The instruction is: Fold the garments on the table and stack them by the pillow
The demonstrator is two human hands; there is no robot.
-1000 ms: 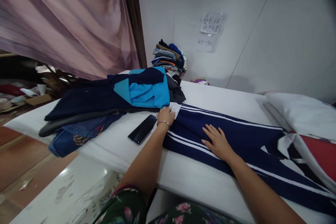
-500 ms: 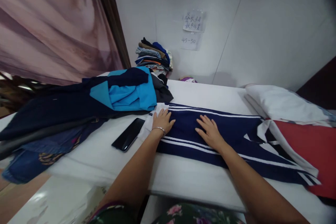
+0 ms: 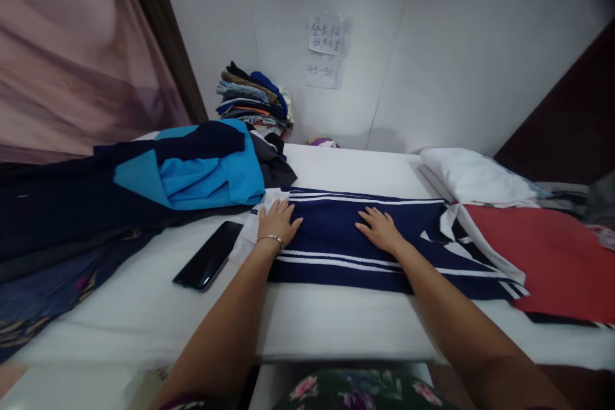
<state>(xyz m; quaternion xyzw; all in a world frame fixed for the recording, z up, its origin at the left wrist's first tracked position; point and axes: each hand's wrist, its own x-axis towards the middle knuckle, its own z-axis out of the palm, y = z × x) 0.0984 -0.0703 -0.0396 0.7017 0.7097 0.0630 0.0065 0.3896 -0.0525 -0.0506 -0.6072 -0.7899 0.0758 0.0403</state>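
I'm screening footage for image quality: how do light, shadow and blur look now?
Head view: light is soft and dim, with a faint shadow low on the wall; head view: the top right corner is darkened, and the front edge of the table looks smeared; head view: the left hand, right hand and striped navy garment are fairly clear.

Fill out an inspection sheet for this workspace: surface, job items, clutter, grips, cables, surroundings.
Surface: white tabletop, some creases visible.
Job items: navy garment with white stripes, laid out lengthwise; right end reaches the red garment.
Clutter: phone, screen dark, beside the navy garment's left end; bright blue cloth at left; clothes stack at back.
Grips: bare hands; left grip and right grip both open on the navy garment.
Cables: nothing seen.
Surroundings: pale wall with paper signs; pink curtain at left.
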